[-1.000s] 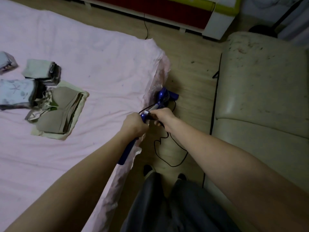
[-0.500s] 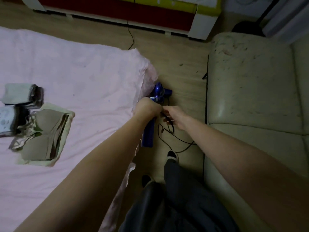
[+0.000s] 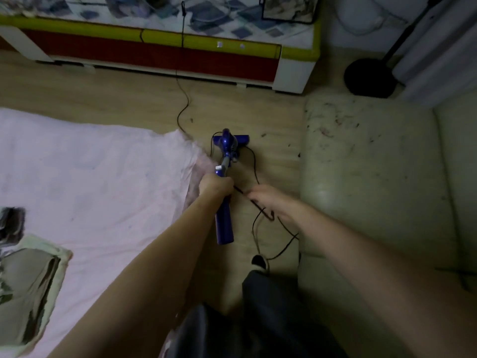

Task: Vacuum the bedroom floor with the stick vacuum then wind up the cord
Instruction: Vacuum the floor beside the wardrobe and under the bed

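So the blue plastic stick vacuum (image 3: 224,192) sits further out now, head mid-frame on the pale wood floor (image 3: 129,99) between the pink quilted bedding (image 3: 90,177) and the cracked cream leather sofa (image 3: 374,177). Left hand (image 3: 215,186) grips its handle. Right hand (image 3: 268,200) pinches the thin black cord (image 3: 254,164), pulled away from the handle, so winding looks underway.
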{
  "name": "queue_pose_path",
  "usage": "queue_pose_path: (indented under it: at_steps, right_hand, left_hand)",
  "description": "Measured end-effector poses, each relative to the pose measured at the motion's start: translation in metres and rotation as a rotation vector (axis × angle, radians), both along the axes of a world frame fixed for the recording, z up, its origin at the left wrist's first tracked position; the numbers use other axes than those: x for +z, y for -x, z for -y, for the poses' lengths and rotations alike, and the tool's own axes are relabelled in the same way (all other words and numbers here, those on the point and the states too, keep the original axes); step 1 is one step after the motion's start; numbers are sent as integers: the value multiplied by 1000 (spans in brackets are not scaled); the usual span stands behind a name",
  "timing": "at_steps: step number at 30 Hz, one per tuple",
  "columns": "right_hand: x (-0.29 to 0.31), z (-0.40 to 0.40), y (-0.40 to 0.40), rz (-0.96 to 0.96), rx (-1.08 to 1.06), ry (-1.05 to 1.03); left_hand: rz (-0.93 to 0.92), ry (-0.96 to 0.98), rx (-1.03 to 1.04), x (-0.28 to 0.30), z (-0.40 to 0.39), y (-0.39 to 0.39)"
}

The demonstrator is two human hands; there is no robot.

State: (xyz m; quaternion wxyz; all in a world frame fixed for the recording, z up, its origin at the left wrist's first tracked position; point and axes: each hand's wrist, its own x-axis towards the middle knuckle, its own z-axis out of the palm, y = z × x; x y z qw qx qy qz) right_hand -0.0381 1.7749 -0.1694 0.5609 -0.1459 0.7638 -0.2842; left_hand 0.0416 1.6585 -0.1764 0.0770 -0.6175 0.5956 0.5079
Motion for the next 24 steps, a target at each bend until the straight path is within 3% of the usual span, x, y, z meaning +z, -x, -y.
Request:
queue_pose_path:
  at_steps: [5,8,10,13,19,24]
  right_hand:
    - [26,14,56,557,-80,82]
    - [40,48,81,642,14,138]
    - [42,83,93,517,-47,109]
    - [36,130,108,182,-194,-12]
    - [44,222,162,-226,-74,-186]
    - [66,270,193,-232,-65,-204]
  left_hand:
    - [-55,-105,98,-4,33,82]
    - [-87,-155,138,-1,57,120]
    - [-105,-173,154,3,79,146]
    - [-144,-196,108,6,105,178]
    - [-157,-230,-46,23,173,229]
    - [-229,-408,-2,44,218,249]
